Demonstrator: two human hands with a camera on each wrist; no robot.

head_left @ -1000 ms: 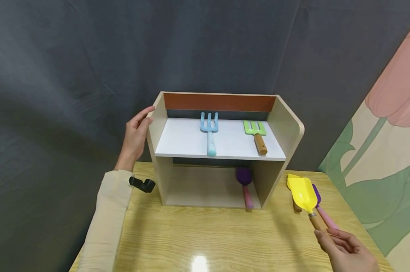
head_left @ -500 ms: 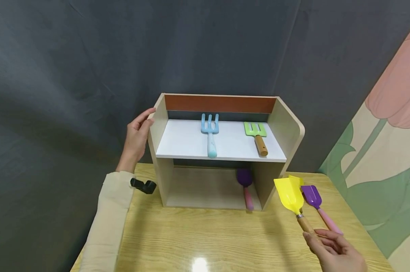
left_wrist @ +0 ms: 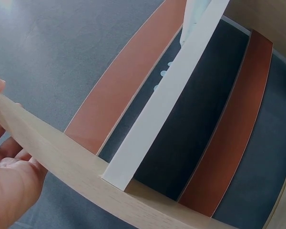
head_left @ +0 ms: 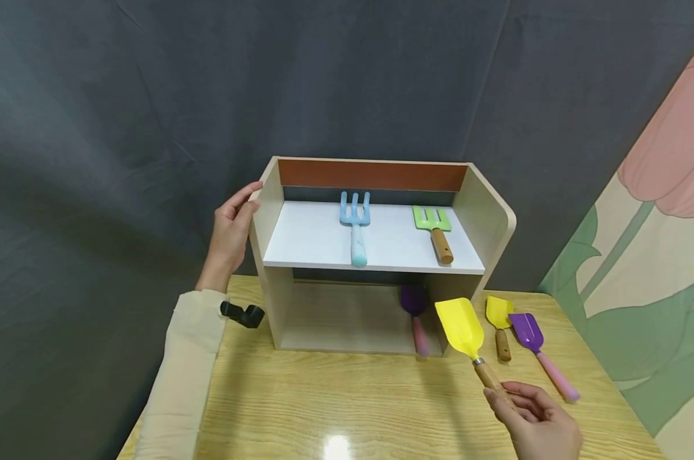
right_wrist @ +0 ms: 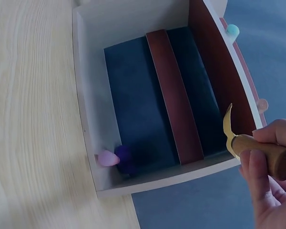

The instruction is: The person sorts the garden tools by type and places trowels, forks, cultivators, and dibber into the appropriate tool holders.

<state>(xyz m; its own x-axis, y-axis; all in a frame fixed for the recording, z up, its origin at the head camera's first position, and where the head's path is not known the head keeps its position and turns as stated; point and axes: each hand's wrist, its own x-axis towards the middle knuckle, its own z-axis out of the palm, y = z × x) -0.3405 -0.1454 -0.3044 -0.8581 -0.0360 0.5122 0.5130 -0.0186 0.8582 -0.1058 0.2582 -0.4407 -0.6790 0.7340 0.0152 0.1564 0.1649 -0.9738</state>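
Note:
In my right hand I hold a toy shovel with a yellow blade, pinched by its wooden handle. Its blade is raised before the right end of a two-tier wooden shelf. My left hand grips the edge of the shelf's left side panel. On the white upper board lie a blue hand fork and a green hand fork with a brown handle. The lower tier bears a purple shovel with a pink handle.
Right of the shelf, a smaller yellow shovel and another purple shovel with a pink handle lie on the wooden table. A dark grey curtain hangs behind. The wall at right has a painted tulip.
My right hand has moved left with the yellow shovel, from over the tools on the table to before the shelf's right end. The left hand stays at the side panel.

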